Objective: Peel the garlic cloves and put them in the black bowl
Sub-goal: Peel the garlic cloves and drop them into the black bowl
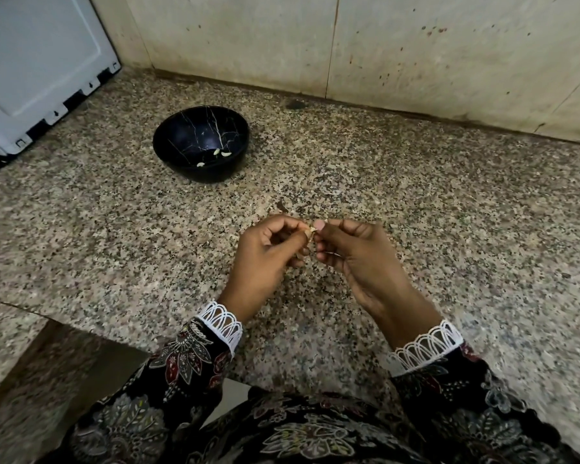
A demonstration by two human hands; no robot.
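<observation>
Your left hand [265, 252] and right hand [352, 252] both pinch one clove [310, 232], fingertips meeting, probably to tear its skin. The bowl [168, 142] waits beyond your left hand.

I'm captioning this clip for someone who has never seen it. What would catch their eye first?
First, the left hand and right hand meeting at centre, pinching a small garlic clove between their fingertips above the speckled granite counter. Next, the black bowl with pale veining, farther back to the left, with three peeled cloves inside.
</observation>
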